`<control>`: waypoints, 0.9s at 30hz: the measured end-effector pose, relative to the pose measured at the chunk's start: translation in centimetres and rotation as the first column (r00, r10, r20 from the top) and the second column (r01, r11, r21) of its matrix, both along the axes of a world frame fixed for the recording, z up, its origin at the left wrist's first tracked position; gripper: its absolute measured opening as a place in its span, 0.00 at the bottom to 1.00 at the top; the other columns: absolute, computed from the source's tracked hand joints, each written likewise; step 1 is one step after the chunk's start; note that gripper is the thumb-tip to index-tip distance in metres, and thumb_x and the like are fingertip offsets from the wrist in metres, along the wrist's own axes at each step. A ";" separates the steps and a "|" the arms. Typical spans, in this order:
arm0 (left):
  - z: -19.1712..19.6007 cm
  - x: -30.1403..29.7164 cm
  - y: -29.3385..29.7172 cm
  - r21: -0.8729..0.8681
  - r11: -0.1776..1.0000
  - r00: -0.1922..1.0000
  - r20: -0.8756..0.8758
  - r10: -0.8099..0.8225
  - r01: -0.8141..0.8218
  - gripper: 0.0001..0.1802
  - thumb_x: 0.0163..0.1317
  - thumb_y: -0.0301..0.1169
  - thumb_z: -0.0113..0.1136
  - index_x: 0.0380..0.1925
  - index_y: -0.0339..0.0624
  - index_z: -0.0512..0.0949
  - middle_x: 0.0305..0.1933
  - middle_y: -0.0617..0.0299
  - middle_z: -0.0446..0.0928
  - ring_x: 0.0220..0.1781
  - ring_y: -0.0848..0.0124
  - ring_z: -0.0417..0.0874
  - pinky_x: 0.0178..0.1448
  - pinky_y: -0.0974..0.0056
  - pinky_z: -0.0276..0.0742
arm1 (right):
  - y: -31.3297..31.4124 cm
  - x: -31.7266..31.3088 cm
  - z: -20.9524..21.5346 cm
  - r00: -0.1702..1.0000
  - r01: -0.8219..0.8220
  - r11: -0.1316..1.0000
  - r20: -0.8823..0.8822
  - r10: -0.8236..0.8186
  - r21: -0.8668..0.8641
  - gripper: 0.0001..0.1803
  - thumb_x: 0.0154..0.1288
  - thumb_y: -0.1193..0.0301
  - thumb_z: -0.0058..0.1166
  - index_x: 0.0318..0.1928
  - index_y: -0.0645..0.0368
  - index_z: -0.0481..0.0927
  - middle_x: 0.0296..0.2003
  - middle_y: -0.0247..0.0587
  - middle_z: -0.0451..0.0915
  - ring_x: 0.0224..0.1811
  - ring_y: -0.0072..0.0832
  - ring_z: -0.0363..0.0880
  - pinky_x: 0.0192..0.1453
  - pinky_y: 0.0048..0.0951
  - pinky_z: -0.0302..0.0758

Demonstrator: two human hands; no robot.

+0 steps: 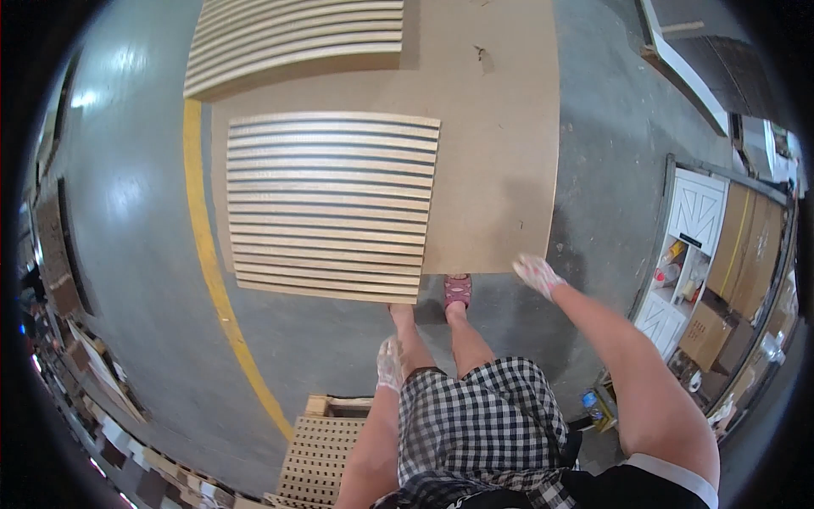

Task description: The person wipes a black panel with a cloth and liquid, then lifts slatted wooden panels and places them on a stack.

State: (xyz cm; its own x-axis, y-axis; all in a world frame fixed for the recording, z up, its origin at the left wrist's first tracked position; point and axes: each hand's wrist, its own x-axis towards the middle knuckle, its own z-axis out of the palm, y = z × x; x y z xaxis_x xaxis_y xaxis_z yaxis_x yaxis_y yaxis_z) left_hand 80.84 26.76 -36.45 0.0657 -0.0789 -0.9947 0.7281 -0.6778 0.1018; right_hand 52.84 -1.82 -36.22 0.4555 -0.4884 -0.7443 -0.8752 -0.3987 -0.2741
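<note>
A slatted wood panel (pixel 331 206), pale strips with dark gaps between them, lies flat in front of me, its near edge by my feet. Nothing shows in my left hand (pixel 388 363), which hangs beside my left leg in a whitish glove, fingers extended. My right hand (pixel 537 274), also in a whitish glove, is held out to the right past the panel, near the near right corner of a brown board (pixel 496 161). It appears empty, its fingers loosely extended. A second slatted panel (pixel 297 42) sits farther off, partly cut by the top edge.
A yellow floor line (pixel 206 237) runs along the left. Behind my left arm, a perforated panel (pixel 318 454) rests by a wooden pallet (pixel 360 403). At right stand a white cabinet (pixel 699 199) and a cardboard box (pixel 705 332). A small dark scrap (pixel 480 54) lies on the board.
</note>
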 end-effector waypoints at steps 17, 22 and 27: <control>13.9 6.4 -5.6 -0.049 0.402 0.394 0.339 -0.855 0.914 0.17 0.60 0.39 0.47 0.42 0.38 0.74 0.40 0.57 0.76 0.42 0.69 0.75 0.46 0.67 0.70 | 23.6 -1.4 16.6 0.692 0.697 0.689 0.064 -0.719 0.197 0.14 0.54 0.67 0.40 0.38 0.60 0.74 0.42 0.51 0.73 0.46 0.44 0.71 0.50 0.37 0.68; 9.8 12.1 -12.0 -0.281 0.725 0.741 -0.069 -0.669 0.629 0.14 0.61 0.39 0.41 0.35 0.42 0.71 0.28 0.65 0.71 0.27 0.72 0.72 0.29 0.68 0.69 | 25.7 2.9 17.5 0.011 0.974 0.033 0.096 -0.995 0.223 0.21 0.60 0.58 0.37 0.41 0.62 0.74 0.41 0.54 0.74 0.49 0.44 0.70 0.51 0.37 0.66; 12.2 13.9 -22.4 -0.161 0.293 0.318 0.167 -0.933 0.942 0.18 0.57 0.31 0.45 0.47 0.36 0.67 0.34 0.56 0.74 0.31 0.67 0.76 0.33 0.68 0.74 | 29.7 6.6 17.9 -0.286 0.931 -0.256 0.084 -0.955 0.261 0.22 0.59 0.56 0.37 0.41 0.60 0.74 0.42 0.52 0.74 0.49 0.43 0.70 0.52 0.36 0.66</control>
